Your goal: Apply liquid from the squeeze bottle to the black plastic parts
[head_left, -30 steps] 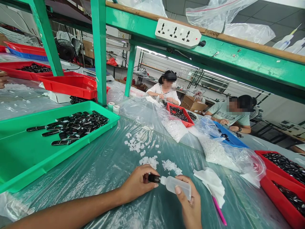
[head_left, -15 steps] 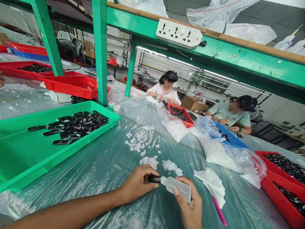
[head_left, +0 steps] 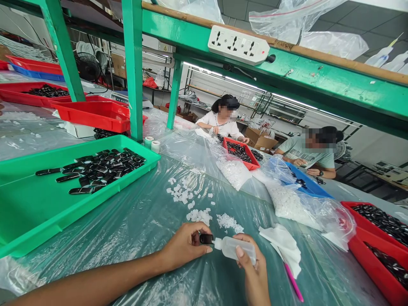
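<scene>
Between the thumb and fingers of my left hand [head_left: 185, 246] is a small glossy black piece [head_left: 206, 239], like those lying in the green tray [head_left: 127, 194]. My right hand [head_left: 255, 267] is closed around a translucent squeeze bottle [head_left: 236, 248], tilted so its nozzle points left. The nozzle tip is right at the end of the black piece; whether they touch I cannot tell. Just beyond the hands lie small piles of white bits [head_left: 199, 216] and finer white pieces [head_left: 229, 222] on the plastic-covered table [head_left: 127, 263].
A pink pen-like tool [head_left: 293, 282] lies by a crumpled white cloth [head_left: 285, 244] on the right. Red trays [head_left: 376, 259] of black pieces stand at the far right. A green shelf frame [head_left: 135, 85] rises ahead. Two people [head_left: 223, 119] work across the table.
The black piece has turned slightly in my left fingers, showing a broader dark face. The bottle has levelled a little in my right hand. A person opposite has moved a hand toward the red tray.
</scene>
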`<state>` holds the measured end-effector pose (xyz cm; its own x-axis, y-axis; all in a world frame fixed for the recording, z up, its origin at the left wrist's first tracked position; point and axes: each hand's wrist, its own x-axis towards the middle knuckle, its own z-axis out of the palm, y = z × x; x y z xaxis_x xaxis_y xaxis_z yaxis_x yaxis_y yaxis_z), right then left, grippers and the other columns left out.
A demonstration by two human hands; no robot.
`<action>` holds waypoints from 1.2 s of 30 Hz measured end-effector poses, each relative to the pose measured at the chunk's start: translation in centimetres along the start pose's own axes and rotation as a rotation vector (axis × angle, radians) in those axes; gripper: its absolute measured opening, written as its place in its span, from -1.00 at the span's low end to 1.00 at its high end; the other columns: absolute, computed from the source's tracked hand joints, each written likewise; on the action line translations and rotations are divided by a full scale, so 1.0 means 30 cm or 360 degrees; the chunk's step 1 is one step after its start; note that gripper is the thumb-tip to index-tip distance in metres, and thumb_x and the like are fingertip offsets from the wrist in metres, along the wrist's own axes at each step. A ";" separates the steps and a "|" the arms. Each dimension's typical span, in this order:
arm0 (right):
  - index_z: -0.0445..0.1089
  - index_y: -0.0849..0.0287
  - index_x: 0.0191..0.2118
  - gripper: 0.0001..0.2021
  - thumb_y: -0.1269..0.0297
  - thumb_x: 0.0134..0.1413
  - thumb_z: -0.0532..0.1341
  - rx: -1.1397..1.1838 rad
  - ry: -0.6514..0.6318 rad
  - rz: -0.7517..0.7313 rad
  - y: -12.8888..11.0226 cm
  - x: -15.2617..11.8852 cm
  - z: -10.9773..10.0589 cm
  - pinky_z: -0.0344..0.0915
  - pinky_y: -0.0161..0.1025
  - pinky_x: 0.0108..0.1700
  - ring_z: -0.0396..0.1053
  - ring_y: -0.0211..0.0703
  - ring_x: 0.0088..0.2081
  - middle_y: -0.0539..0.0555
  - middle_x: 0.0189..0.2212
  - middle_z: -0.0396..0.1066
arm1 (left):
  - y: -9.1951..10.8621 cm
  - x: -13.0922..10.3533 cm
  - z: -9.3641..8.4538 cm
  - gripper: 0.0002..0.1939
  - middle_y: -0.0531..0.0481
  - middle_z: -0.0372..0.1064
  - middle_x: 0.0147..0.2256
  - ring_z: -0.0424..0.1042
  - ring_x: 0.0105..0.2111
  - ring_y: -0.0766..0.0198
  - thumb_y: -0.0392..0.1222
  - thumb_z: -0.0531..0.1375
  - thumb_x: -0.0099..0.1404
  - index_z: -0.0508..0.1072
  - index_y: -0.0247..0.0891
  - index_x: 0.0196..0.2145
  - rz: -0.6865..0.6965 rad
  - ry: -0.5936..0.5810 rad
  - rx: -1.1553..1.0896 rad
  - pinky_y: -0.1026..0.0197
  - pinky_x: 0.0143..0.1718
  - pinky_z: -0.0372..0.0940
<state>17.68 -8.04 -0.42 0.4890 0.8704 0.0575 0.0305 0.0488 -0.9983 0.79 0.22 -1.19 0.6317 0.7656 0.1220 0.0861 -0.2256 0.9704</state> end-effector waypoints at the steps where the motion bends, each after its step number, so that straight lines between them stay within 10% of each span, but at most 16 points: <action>1: 0.36 0.14 -0.31 -0.65 -0.03 -0.16 0.27 0.0055 -0.0028 0.0052 0.007 0.006 -0.003 0.11 -0.37 -0.50 0.19 -0.27 -0.53 -0.05 -0.57 0.26 | 0.000 0.000 0.001 -0.83 0.04 0.34 -0.42 0.24 -0.51 0.37 -0.23 0.24 0.10 0.42 -0.30 -0.30 0.0010 -0.0017 -0.0030 0.37 -0.51 0.12; 12: 0.40 0.13 -0.25 -0.76 0.09 0.02 0.21 0.0885 -0.0201 0.0330 0.026 0.035 -0.006 0.23 -0.28 -0.44 0.10 -0.31 -0.60 -0.10 -0.70 0.20 | -0.001 -0.006 0.004 -0.92 0.03 0.42 -0.42 0.33 -0.58 0.38 -0.23 0.14 0.21 0.32 -0.25 -0.31 0.0030 -0.0063 -0.0078 0.36 -0.52 0.18; 36: 0.35 0.17 -0.25 -0.63 -0.02 -0.07 0.23 0.0336 -0.0092 0.0289 0.032 0.031 -0.022 0.13 -0.32 -0.48 0.15 -0.27 -0.57 -0.07 -0.64 0.22 | 0.016 -0.009 -0.004 -0.79 0.06 0.39 -0.38 0.27 -0.50 0.37 -0.16 0.26 0.09 0.42 -0.24 -0.29 0.0032 0.0073 0.0181 0.38 -0.51 0.14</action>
<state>18.74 -7.51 -1.33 0.4190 0.9005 -0.1167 -0.2384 -0.0149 -0.9711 0.56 -0.03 -0.73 0.5985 0.7864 0.1528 0.1624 -0.3059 0.9381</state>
